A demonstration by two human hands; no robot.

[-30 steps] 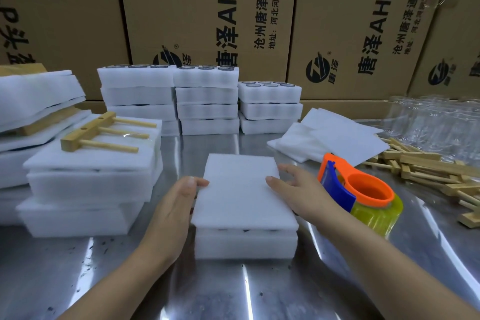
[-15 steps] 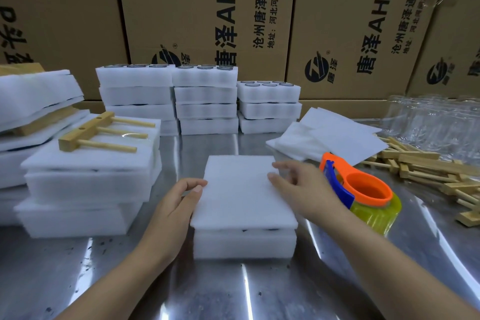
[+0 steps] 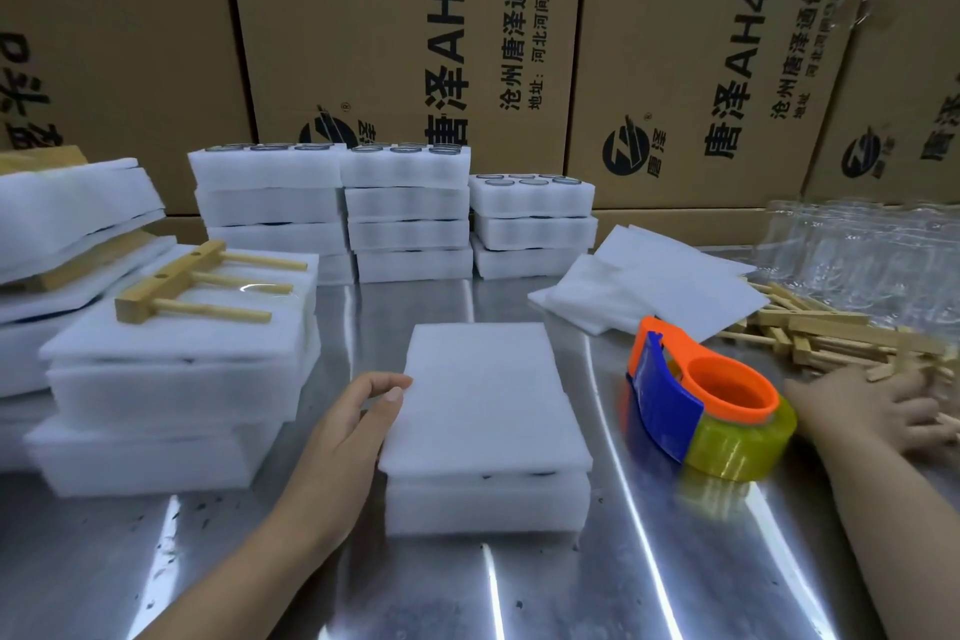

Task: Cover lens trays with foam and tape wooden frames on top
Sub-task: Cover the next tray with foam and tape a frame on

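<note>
A white lens tray (image 3: 485, 504) sits in the middle of the metal table (image 3: 571, 587), with a white foam sheet (image 3: 485, 395) lying flat on top of it. My left hand (image 3: 345, 424) rests against the sheet's left edge, thumb tip on the foam. My right hand (image 3: 878, 408) lies far to the right on the pile of wooden frames (image 3: 841, 338), fingers spread over the sticks; whether it grips one is unclear. An orange and blue tape dispenser (image 3: 701, 405) with yellowish tape stands between the tray and my right hand.
Stacks of covered trays at left carry a wooden frame (image 3: 202, 286). Three stacks of open lens trays (image 3: 405, 211) stand at the back. Loose foam sheets (image 3: 654, 286) lie at back right, clear plastic packs (image 3: 872, 255) behind them. Cardboard boxes (image 3: 415, 42) wall the rear.
My right hand left the foam sheet and swung right past the tape dispenser onto the wooden frame pile. My left hand stayed at the sheet's left edge.
</note>
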